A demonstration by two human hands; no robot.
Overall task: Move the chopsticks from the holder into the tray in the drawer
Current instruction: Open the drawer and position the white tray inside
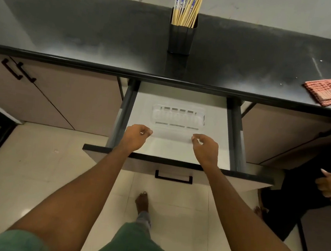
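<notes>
Head view: chopsticks (pixel 186 8) bundled upright in dark square holder (pixel 181 38) on black countertop (pixel 88 33); pale wooden sticks, several with blue-and-white patterned tops. Drawer (pixel 174 161) pulled open below, white inside. Clear slotted tray (pixel 178 124) in drawer, nothing visible in it. Left hand (pixel 136 137) and right hand (pixel 204 148) at tray's near corners, fingers curled; actual grip unclear. Striped cloth (pixel 330 91) far right on counter

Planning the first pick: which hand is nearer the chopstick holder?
Right, slightly. The right hand sits below and just right of the holder; the left hand is below, further left.
</notes>
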